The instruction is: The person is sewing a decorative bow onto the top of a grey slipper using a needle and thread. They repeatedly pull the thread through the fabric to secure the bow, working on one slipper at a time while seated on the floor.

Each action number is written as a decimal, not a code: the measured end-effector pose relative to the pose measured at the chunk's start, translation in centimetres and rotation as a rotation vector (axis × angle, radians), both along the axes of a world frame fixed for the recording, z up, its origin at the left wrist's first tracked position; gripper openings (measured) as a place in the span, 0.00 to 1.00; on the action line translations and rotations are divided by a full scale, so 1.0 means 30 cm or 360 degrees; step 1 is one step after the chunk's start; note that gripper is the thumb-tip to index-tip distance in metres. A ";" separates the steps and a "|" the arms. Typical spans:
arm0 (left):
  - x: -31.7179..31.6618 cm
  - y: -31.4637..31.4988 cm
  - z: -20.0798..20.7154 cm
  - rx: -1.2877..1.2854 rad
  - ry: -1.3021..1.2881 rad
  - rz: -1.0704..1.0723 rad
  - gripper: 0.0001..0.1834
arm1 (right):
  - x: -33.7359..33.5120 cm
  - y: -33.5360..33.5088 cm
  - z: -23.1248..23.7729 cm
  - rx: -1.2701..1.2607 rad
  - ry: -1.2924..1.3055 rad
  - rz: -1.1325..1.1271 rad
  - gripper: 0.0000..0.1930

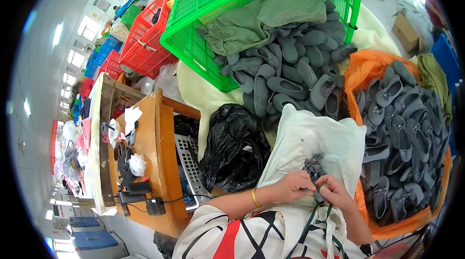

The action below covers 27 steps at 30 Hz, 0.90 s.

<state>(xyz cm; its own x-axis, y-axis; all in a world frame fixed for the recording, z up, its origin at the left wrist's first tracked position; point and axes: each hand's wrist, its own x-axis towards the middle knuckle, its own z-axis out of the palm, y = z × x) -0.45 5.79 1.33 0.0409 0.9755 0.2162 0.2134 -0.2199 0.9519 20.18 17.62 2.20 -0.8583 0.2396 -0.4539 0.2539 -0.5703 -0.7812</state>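
Note:
My left hand (294, 186) and my right hand (335, 193) are close together above my lap, fingers pinched. Between them is a small dark grey fabric piece (317, 195), mostly covered by the fingers. Just beyond the fingertips, a bunch of small grey fabric bows (315, 164) rests on a white cloth (317, 130) spread over my lap. Farther ahead, plain grey slip-on shoes (286, 87) spill in a heap from a tipped green crate (213, 19). To the right, an orange sack (358, 72) is full of grey shoes with bows (407, 133).
A black plastic bag (235, 147) stands left of my lap. Beside it is a wooden table (145, 162) with cords and small items. Red crates (147, 36) stand behind it. Green-grey fabric (290, 6) lies in the green crate. A cardboard box (406, 32) sits far right.

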 end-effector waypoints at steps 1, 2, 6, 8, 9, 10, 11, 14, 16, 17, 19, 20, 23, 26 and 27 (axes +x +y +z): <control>0.004 0.000 -0.002 -0.0004 0.0001 -0.0009 0.07 | -0.005 -0.002 0.006 0.0156 0.0009 0.0038 0.15; 0.006 0.000 -0.002 -0.0012 0.0004 -0.0020 0.07 | -0.012 -0.002 0.010 0.0307 0.0020 0.0075 0.17; 0.014 -0.007 0.008 -0.0048 0.0022 -0.0064 0.07 | -0.004 -0.012 -0.014 0.0560 0.0073 0.0143 0.20; 0.024 -0.004 0.015 -0.0068 0.0015 -0.0089 0.07 | 0.000 -0.022 -0.020 0.0497 0.0165 0.0115 0.22; 0.032 -0.002 0.017 -0.0080 0.0008 -0.0106 0.06 | 0.004 -0.029 -0.019 0.0463 0.0206 0.0098 0.22; 0.034 -0.001 0.012 -0.0126 0.0003 -0.0074 0.07 | 0.003 -0.031 -0.015 0.0492 0.0173 0.0097 0.22; 0.032 0.000 0.000 -0.0174 -0.0002 -0.0047 0.07 | -0.006 -0.027 -0.008 0.0518 0.0140 0.0093 0.21; 0.053 0.008 -0.041 -0.0199 0.0047 0.0085 0.06 | -0.019 -0.032 -0.026 0.1247 0.0044 0.0012 0.17; 0.048 -0.003 -0.049 -0.0463 -0.0074 0.0188 0.07 | -0.036 -0.034 0.005 0.1827 -0.0092 0.0028 0.12; 0.039 0.014 -0.032 -0.0503 0.0118 0.0242 0.07 | -0.045 -0.016 0.042 0.2076 -0.0193 0.0061 0.10; 0.041 0.029 -0.013 -0.0455 0.0086 0.0300 0.07 | -0.056 -0.004 0.080 0.2399 0.0018 0.0000 0.08; 0.040 0.036 0.000 -0.0368 0.0175 0.0251 0.08 | -0.051 -0.010 0.081 0.2519 0.0055 -0.0008 0.08; 0.043 0.051 0.025 -0.0236 0.0268 0.0204 0.09 | -0.056 -0.005 0.065 0.2827 0.0192 -0.0025 0.07; 0.037 0.042 0.030 -0.0272 0.0283 0.0222 0.10 | -0.073 -0.011 0.054 0.2963 0.0325 -0.0029 0.07; 0.040 0.044 0.028 -0.0298 0.0281 0.0212 0.10 | -0.073 -0.010 0.060 0.3011 0.0393 -0.0035 0.07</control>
